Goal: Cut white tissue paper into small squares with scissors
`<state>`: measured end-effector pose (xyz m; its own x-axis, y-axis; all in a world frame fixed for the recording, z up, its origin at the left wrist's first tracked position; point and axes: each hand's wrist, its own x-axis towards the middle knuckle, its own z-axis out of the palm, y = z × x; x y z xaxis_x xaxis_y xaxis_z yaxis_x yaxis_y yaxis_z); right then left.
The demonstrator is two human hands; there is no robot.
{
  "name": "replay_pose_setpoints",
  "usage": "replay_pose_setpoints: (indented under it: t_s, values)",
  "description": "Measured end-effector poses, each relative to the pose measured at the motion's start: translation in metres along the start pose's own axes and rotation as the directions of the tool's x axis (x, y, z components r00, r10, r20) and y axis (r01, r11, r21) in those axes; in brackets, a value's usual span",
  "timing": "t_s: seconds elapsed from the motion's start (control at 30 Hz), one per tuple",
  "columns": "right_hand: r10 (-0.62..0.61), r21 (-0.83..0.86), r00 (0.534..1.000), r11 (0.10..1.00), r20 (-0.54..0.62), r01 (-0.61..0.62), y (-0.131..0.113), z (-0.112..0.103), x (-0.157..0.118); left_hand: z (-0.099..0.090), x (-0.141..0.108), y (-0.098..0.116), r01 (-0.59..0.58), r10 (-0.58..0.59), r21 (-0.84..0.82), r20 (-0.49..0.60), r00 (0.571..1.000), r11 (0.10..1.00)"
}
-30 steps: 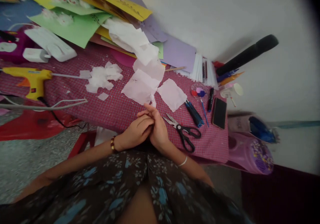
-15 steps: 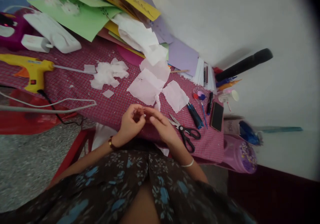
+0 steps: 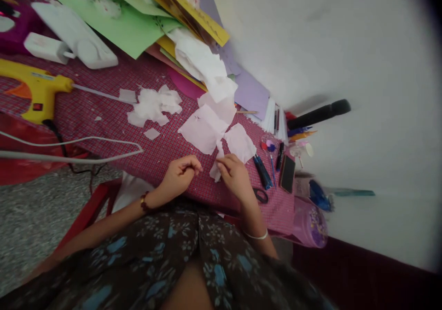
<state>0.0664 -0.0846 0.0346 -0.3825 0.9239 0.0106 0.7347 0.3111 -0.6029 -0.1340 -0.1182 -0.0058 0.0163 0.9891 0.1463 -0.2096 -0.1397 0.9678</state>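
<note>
Two bare hands, nearly touching half a second ago, are now apart at the near edge of the checked counter (image 3: 162, 160). The left hand (image 3: 177, 176) has its fingers curled in; whether they pinch anything cannot be told. The right hand (image 3: 235, 174) has moved to the narrow tissue strip (image 3: 219, 149), its bent fingers over the strip, their grip unclear. More of this strip now shows, at the center of the frame, beside the pale pink tissue squares (image 3: 202, 128). The black-handled scissors (image 3: 261, 195), mostly visible before, are now largely hidden by the right hand, one handle loop showing.
</note>
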Motion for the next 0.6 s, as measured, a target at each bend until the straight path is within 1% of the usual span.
replay_pose_setpoints:
  t_s: [0.07,0.1,0.13,0.17,0.23,0.27,0.3,0.33,0.37,0.4,0.47,0.5,0.53,0.57,0.6]
  values:
    - [0.051,0.217,0.992,0.976,-0.115,-0.025,0.003,-0.002,0.000,-0.002,-0.002,0.002,0.014,-0.014,-0.046,0.011,1.000,0.999]
    - [0.089,0.352,0.983,0.936,-0.162,-0.027,0.005,-0.003,0.001,-0.003,0.000,0.005,0.015,-0.014,-0.074,0.011,1.000,0.997]
    - [0.134,0.490,0.972,0.871,-0.195,-0.022,0.007,-0.006,0.002,-0.004,0.004,0.008,0.017,-0.015,-0.101,0.018,1.000,0.995]
    - [0.182,0.619,0.961,0.785,-0.210,-0.014,0.008,-0.008,0.004,-0.004,0.010,0.013,0.018,-0.014,-0.126,0.035,0.999,0.992]
    - [0.252,0.809,0.946,0.587,-0.204,0.018,0.009,-0.014,0.009,-0.001,0.029,0.026,0.044,-0.030,-0.146,0.094,0.995,0.988]
    - [0.267,0.865,0.944,0.500,-0.195,0.037,0.009,-0.016,0.013,0.001,0.042,0.033,0.071,-0.053,-0.141,0.133,0.990,0.987]
    - [0.270,0.898,0.945,0.436,-0.186,0.053,0.008,-0.019,0.018,0.005,0.055,0.039,0.110,-0.085,-0.134,0.178,0.980,0.985]
    - [0.265,0.916,0.946,0.396,-0.186,0.069,0.008,-0.020,0.022,0.009,0.068,0.044,0.159,-0.127,-0.127,0.230,0.965,0.979]
    - [0.257,0.922,0.946,0.377,-0.195,0.088,0.008,-0.021,0.027,0.014,0.080,0.047,0.218,-0.176,-0.118,0.296,0.939,0.969]
    - [0.249,0.920,0.945,0.377,-0.210,0.105,0.008,-0.022,0.030,0.020,0.091,0.047,0.285,-0.228,-0.106,0.372,0.900,0.953]
    - [0.238,0.908,0.943,0.401,-0.232,0.122,0.010,-0.021,0.037,0.029,0.109,0.042,0.409,-0.320,-0.066,0.514,0.796,0.910]
    - [0.238,0.901,0.941,0.416,-0.242,0.127,0.012,-0.020,0.039,0.033,0.115,0.037,0.452,-0.354,-0.042,0.558,0.751,0.891]
    - [0.241,0.896,0.938,0.426,-0.249,0.129,0.013,-0.018,0.040,0.036,0.119,0.032,0.476,-0.373,-0.029,0.579,0.725,0.879]
    - [0.249,0.894,0.935,0.429,-0.252,0.127,0.016,-0.016,0.042,0.039,0.122,0.027,0.486,-0.380,-0.027,0.584,0.717,0.874]
    - [0.261,0.897,0.932,0.425,-0.251,0.123,0.018,-0.013,0.042,0.040,0.124,0.022,0.485,-0.380,-0.032,0.578,0.722,0.874]
